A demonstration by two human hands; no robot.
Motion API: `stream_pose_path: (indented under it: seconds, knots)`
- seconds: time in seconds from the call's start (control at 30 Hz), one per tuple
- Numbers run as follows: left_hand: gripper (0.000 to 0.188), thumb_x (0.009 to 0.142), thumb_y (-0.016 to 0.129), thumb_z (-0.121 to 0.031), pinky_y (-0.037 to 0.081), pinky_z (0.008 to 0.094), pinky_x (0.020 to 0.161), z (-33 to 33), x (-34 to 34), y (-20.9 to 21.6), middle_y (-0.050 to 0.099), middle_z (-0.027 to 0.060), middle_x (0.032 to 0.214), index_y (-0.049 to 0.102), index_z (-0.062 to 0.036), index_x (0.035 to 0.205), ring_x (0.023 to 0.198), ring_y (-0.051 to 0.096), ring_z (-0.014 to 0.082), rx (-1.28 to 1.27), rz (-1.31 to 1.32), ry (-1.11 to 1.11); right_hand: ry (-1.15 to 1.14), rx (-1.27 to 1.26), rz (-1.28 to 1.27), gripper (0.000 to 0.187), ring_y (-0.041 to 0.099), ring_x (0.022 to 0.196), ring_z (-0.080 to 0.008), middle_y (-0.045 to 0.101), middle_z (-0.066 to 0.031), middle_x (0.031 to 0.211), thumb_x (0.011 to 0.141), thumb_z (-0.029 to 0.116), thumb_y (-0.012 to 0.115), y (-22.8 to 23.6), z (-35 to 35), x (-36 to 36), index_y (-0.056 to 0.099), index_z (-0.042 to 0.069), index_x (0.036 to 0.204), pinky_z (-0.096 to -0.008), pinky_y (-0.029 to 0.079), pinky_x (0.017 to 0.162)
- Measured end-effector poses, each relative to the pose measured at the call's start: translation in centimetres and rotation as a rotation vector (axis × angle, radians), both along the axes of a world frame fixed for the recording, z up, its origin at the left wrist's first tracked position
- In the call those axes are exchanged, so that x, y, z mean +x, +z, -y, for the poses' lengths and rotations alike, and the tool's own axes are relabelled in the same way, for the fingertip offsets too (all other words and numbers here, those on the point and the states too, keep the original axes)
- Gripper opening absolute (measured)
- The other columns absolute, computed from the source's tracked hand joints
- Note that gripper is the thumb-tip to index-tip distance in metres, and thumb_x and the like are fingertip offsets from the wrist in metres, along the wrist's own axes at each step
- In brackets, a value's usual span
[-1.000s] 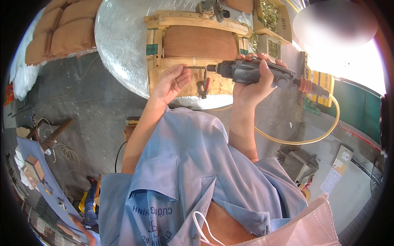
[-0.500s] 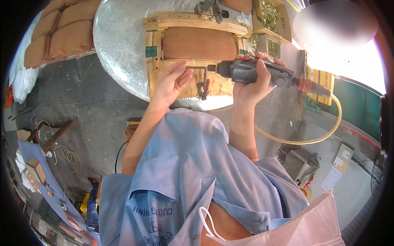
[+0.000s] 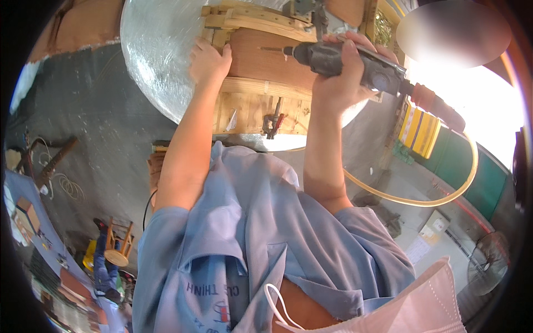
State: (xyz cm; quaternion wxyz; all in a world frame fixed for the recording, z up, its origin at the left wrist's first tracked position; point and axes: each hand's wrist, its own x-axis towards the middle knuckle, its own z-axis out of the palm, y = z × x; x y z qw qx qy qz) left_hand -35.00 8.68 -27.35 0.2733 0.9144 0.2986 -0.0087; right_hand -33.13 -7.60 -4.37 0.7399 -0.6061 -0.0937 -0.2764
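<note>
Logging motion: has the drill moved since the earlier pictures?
Yes: the drill moved forward; its bit, earlier over the wooden rail, now overlaps the brown panel.

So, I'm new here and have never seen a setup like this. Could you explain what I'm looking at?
There is no robot: these are a person's bare hands. The view comes from a camera on the person's head, looking down; its fisheye lens bends straight edges. The blue shirt is the wearer's own. The right hand holds a dark drill with a thin bit pointing left and a yellowish hose at its back. The left hand is open by the left end of a wooden frame; I can't tell whether it touches. In the frame lies a brown panel, and a clamp sits on its near side. The frame rests on a surface in shiny wrap.
</note>
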Motion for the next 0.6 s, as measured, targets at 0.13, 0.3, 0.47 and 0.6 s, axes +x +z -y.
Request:
stream_pose_path:
  seconds: [0.13,0.3,0.47,0.6]
  knots:
    - [0.085,0.097,0.066,-0.056,0.055,0.0552,0.098,0.6,1.0,1.2,0.058,0.0247,0.141,0.040,0.0039,0.151,0.128,0.060,0.0413,-0.071,-0.082,-0.031,0.086,-0.062,0.006,0.054,0.073,0.078,-0.0327,0.072,-0.0225,0.100,0.086,-0.010,0.069,-3.9,-3.3,4.2,0.037,0.004,0.127,-0.0458,0.064,0.076]
    - [0.080,0.097,0.067,-0.053,0.056,0.0553,0.095,0.6,0.8,1.2,0.061,0.0262,0.133,0.041,0.0015,0.149,0.123,0.063,0.0426,-0.099,-0.062,-0.039,0.189,-0.192,-0.308,0.021,0.062,0.092,-0.0127,0.064,-0.0039,0.101,0.099,0.013,0.073,-8.7,-5.6,6.0,0.066,0.002,0.116,-0.0286,0.052,0.085]
    - [0.081,0.096,0.069,-0.053,0.056,0.0551,0.095,0.6,0.7,1.1,0.061,0.0252,0.132,0.040,0.0016,0.149,0.122,0.063,0.0436,-0.128,-0.022,0.004,0.258,-0.420,-0.222,0.024,0.062,0.093,-0.0128,0.064,-0.0047,0.103,0.099,0.012,0.072,-10.5,-5.6,7.3,0.064,0.001,0.119,-0.0293,0.052,0.086]
    - [0.082,0.095,0.069,-0.053,0.056,0.0558,0.094,0.7,0.6,0.6,0.060,0.0244,0.133,0.040,0.0016,0.149,0.122,0.063,0.0440,-0.149,0.020,0.017,0.259,-0.441,-0.208,0.024,0.062,0.094,-0.0132,0.064,-0.0049,0.104,0.099,0.011,0.072,-10.9,-5.7,7.3,0.064,0.001,0.120,-0.0293,0.052,0.087]
